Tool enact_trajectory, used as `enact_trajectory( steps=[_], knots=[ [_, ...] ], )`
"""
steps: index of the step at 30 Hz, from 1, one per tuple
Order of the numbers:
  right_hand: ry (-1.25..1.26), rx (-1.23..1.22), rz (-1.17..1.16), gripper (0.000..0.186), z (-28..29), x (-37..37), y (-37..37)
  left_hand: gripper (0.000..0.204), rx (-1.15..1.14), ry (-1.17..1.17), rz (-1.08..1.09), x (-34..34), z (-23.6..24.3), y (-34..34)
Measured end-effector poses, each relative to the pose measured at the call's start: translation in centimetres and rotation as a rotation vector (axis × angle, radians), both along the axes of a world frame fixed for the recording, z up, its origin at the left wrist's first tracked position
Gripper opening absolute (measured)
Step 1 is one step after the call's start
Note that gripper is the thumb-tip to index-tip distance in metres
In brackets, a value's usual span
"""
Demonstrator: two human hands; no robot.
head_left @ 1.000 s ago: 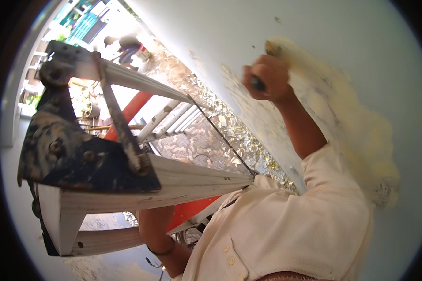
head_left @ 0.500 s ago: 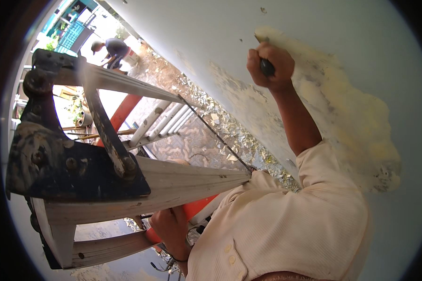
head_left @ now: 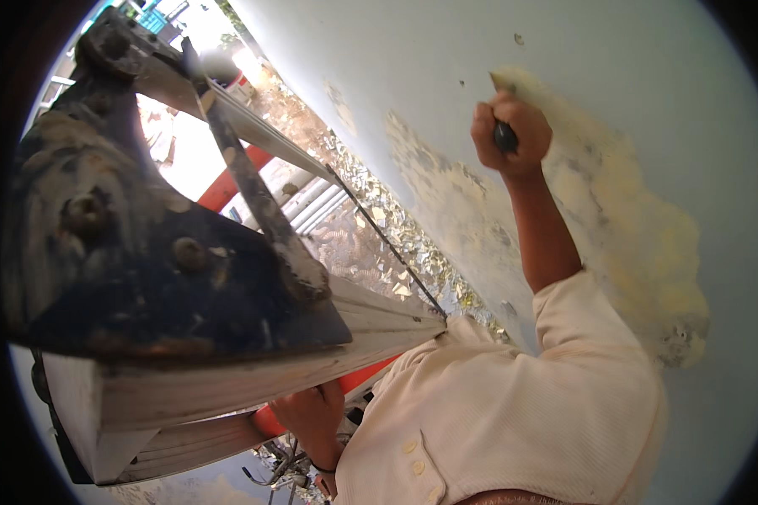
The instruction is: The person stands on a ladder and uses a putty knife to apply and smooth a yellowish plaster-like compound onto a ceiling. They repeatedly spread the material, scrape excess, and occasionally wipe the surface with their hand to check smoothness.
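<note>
This is an outdoor work site along a building, probably the yard of a home, though the far corner is too washed out by glare to be sure. A tall pale blue wall (head_left: 615,67) shows wide yellowish patches (head_left: 636,231) bare of paint, and pale flakes (head_left: 375,202) litter the patterned ground (head_left: 345,240) along its foot. A stepladder (head_left: 152,391) with a paint-smeared dark hinge (head_left: 135,261) fills the left side (strong daylight behind it), handlebars (head_left: 265,482) show below, and some greenery (head_left: 229,13) edges the bright background.
</note>
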State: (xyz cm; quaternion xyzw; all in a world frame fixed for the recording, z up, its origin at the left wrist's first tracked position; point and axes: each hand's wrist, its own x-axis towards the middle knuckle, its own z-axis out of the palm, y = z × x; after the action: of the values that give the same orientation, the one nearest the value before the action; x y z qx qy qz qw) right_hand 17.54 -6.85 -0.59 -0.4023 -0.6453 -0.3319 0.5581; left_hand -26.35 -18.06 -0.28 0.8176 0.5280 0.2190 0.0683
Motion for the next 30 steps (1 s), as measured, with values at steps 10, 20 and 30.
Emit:
enact_trajectory(
  steps=[10,20,30],
  knots=[
    [0.230,-0.156,-0.041,0.026,-1.3,0.7,1.4,0.022,-0.041,-0.012,0.015,-0.1,0.2,0.2],
    [0.132,-0.178,-0.004,0.026,-2.8,0.2,1.1,0.024,-0.003,-0.060,-0.042,0.1,0.1,0.5],
    [0.494,-0.559,0.275,0.020,-9.1,-0.6,-2.3,0.029,-0.019,-0.035,-0.035,0.1,0.8,0.3]
  ],
)
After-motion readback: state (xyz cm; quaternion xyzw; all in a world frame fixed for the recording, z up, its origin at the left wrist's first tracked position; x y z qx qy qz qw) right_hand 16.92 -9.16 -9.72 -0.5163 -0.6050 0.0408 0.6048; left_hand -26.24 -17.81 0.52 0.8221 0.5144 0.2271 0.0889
